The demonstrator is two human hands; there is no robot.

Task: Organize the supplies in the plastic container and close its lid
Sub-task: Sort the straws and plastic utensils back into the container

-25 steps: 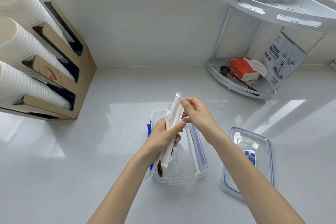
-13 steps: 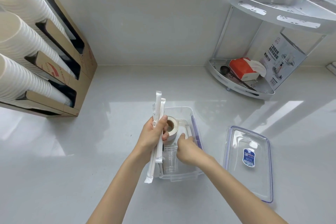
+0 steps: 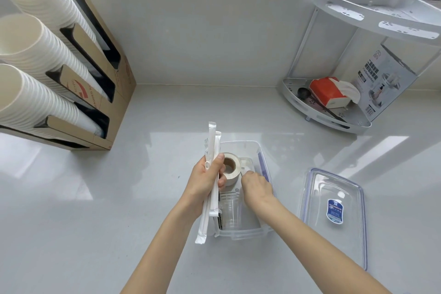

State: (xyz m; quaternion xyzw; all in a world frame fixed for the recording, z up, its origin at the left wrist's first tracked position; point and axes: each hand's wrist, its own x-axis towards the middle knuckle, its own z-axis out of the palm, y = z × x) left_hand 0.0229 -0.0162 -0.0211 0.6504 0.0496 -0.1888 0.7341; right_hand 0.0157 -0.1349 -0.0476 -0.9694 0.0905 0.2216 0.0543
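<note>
Two bare forearms reach forward from the bottom edge over a pale grey counter (image 3: 124, 198). Between the hands sits a clear plastic container (image 3: 241, 234), open, its long side running away from the viewer. The left hand (image 3: 205, 182) is curled around a bundle of wrapped straws (image 3: 211, 167), held upright and just left of the container's rim, their long axis roughly in line with the container's length. The right hand (image 3: 256, 187) dips into the container, fingers bent downward onto something inside; whether it is pinching anything cannot be told. Inside the container lie a clear plastic cup (image 3: 230, 212) at the near end and a roll of tape (image 3: 230, 167) standing on edge farther in, touching the left hand's fingers. The bundle will probably go in lengthwise, and the left hand is already beside the opening. To the right, well apart from the container, the lid (image 3: 331, 188) lies flat on the counter. Farther back stand a cardboard cup dispenser (image 3: 102, 93) at left and a white corner rack (image 3: 334, 124) at right.
</note>
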